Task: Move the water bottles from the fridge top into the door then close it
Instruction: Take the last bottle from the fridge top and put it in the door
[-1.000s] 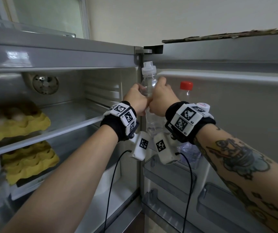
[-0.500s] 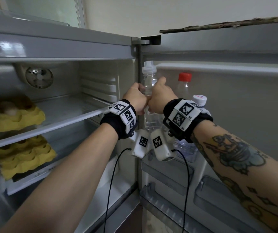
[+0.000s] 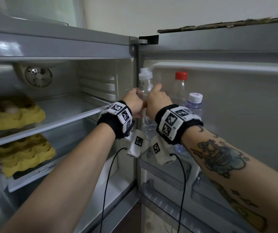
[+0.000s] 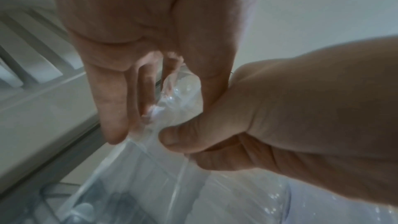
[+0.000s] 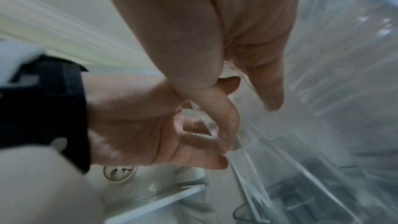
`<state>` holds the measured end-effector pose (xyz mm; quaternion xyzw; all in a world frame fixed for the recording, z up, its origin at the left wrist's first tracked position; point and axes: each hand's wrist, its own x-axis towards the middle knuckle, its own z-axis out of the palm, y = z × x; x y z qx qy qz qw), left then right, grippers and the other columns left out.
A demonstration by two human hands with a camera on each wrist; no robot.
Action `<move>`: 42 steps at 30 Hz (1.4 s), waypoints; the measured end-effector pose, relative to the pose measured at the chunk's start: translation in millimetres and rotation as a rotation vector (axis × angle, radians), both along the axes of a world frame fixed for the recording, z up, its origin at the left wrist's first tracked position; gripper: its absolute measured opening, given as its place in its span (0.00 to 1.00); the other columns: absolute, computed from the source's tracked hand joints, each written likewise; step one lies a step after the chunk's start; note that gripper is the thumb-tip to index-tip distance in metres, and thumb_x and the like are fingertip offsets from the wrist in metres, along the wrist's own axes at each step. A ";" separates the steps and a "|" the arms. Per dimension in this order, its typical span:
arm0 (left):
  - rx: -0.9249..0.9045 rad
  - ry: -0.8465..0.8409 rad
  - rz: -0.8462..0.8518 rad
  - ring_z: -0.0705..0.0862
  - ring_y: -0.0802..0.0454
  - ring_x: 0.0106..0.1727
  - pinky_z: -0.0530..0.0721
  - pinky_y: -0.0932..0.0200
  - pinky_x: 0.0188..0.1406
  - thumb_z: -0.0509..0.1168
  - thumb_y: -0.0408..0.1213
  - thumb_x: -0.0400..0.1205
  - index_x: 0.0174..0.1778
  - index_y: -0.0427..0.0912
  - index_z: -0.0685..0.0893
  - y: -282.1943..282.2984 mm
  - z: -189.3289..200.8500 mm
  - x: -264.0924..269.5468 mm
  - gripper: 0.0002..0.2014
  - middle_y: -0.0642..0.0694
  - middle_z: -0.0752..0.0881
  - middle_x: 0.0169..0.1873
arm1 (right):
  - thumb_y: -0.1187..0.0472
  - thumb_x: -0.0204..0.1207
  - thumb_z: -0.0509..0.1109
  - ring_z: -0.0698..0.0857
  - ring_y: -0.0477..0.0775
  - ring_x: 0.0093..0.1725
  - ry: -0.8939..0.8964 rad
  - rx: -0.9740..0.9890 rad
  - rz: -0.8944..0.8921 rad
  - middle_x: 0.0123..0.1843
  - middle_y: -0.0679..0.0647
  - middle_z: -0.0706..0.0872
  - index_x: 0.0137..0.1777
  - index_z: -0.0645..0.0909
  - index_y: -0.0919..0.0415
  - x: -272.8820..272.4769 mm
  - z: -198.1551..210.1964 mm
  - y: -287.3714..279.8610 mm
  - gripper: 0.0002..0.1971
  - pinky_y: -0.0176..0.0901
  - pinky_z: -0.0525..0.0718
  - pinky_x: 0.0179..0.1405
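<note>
Both the left hand and right hand grip a clear bottle entering the door shelf beside two already-stowed bottles, fridge door unclosed

Pale cream wall behind, frosted window at upper left, soft daylight.
</note>
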<state>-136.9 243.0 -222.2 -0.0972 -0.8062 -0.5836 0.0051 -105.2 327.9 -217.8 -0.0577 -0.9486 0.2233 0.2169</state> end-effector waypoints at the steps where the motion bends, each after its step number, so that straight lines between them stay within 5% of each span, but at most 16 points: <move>1: 0.000 -0.004 -0.002 0.88 0.40 0.48 0.90 0.34 0.51 0.66 0.26 0.76 0.63 0.45 0.74 -0.3 0.7 1.1 0.20 0.39 0.85 0.53 | 0.68 0.81 0.63 0.84 0.68 0.64 0.022 0.014 -0.005 0.70 0.70 0.77 0.79 0.54 0.74 0.5 -1.2 -1.1 0.30 0.49 0.80 0.55; 3: -0.010 -0.001 0.000 0.89 0.36 0.54 0.89 0.34 0.51 0.66 0.27 0.77 0.61 0.47 0.73 -0.7 1.5 2.1 0.19 0.38 0.85 0.56 | 0.71 0.80 0.63 0.85 0.70 0.59 0.062 0.058 0.030 0.68 0.70 0.74 0.84 0.44 0.71 4.1 -5.6 -1.5 0.38 0.52 0.81 0.57; 7: -0.065 0.007 0.007 0.90 0.39 0.51 0.92 0.37 0.45 0.66 0.30 0.78 0.65 0.50 0.73 0.1 1.5 1.7 0.21 0.43 0.86 0.53 | 0.73 0.80 0.58 0.88 0.73 0.51 0.119 0.146 0.088 0.63 0.69 0.75 0.86 0.44 0.67 13.8 -16.0 0.9 0.37 0.56 0.81 0.49; 10: -0.134 0.038 0.017 0.89 0.39 0.51 0.91 0.35 0.45 0.65 0.30 0.78 0.69 0.48 0.74 3.6 2.5 -0.3 0.23 0.47 0.83 0.51 | 0.71 0.81 0.59 0.88 0.71 0.54 0.099 0.145 0.067 0.69 0.73 0.74 0.85 0.41 0.69 14.6 -17.6 1.1 0.38 0.54 0.81 0.50; 15: -0.116 0.042 0.024 0.89 0.38 0.50 0.91 0.35 0.45 0.63 0.35 0.80 0.67 0.49 0.76 6.2 0.3 -3.6 0.18 0.42 0.87 0.55 | 0.67 0.83 0.60 0.88 0.70 0.59 0.031 0.221 0.000 0.81 0.83 0.56 0.85 0.37 0.72 19.3 -15.2 -0.9 0.40 0.54 0.83 0.55; 23: -0.085 0.042 0.010 0.90 0.39 0.48 0.91 0.35 0.45 0.67 0.36 0.77 0.70 0.46 0.75 5.3 -2.7 5.4 0.24 0.44 0.88 0.52 | 0.63 0.84 0.59 0.89 0.68 0.53 0.112 0.433 -0.055 0.68 0.70 0.78 0.85 0.43 0.71 21.4 -15.3 8.2 0.37 0.53 0.74 0.36; 27: -0.040 0.027 0.021 0.90 0.39 0.47 0.90 0.34 0.48 0.70 0.42 0.75 0.63 0.54 0.74 8.7 -7.1 9.7 0.21 0.47 0.87 0.47 | 0.63 0.80 0.65 0.89 0.69 0.52 0.120 0.374 0.001 0.73 0.69 0.72 0.86 0.41 0.67 24.4 -21.5 14.1 0.43 0.54 0.77 0.37; 29: -0.036 0.040 0.037 0.90 0.36 0.50 0.88 0.31 0.52 0.70 0.56 0.63 0.65 0.54 0.71 12.9 -18.5 0.2 0.33 0.43 0.88 0.52 | 0.63 0.76 0.68 0.88 0.72 0.52 0.150 0.278 0.063 0.79 0.66 0.66 0.86 0.45 0.63 30.5 -24.1 19.0 0.44 0.55 0.79 0.40; 31: -0.060 0.056 0.044 0.88 0.33 0.56 0.86 0.31 0.58 0.68 0.60 0.59 0.71 0.50 0.65 15.7 -26.9 1.8 0.43 0.37 0.87 0.58 | 0.62 0.75 0.67 0.88 0.73 0.51 0.210 0.224 0.106 0.80 0.62 0.64 0.85 0.52 0.59 39.8 -27.4 23.1 0.41 0.53 0.76 0.39; 33: -0.089 0.105 0.041 0.85 0.35 0.61 0.83 0.37 0.64 0.69 0.51 0.70 0.78 0.44 0.60 14.7 -30.9 15.2 0.41 0.34 0.83 0.65 | 0.60 0.76 0.66 0.88 0.72 0.49 0.268 0.223 0.132 0.80 0.60 0.65 0.83 0.59 0.58 53.8 -31.8 25.0 0.35 0.52 0.77 0.38; 38: -0.035 0.125 0.109 0.84 0.44 0.64 0.84 0.47 0.60 0.67 0.54 0.76 0.82 0.52 0.54 9.2 -47.5 50.5 0.41 0.42 0.78 0.72 | 0.59 0.73 0.69 0.86 0.61 0.55 0.429 0.217 0.109 0.73 0.58 0.73 0.76 0.69 0.61 92.0 -49.7 41.7 0.30 0.49 0.83 0.38; 42: 0.008 0.150 0.068 0.82 0.48 0.62 0.76 0.57 0.57 0.68 0.49 0.78 0.81 0.44 0.59 15.2 -70.2 78.9 0.37 0.47 0.78 0.67 | 0.64 0.66 0.72 0.79 0.69 0.65 0.567 0.129 0.045 0.69 0.68 0.77 0.71 0.75 0.71 116.4 -70.5 65.7 0.31 0.54 0.83 0.58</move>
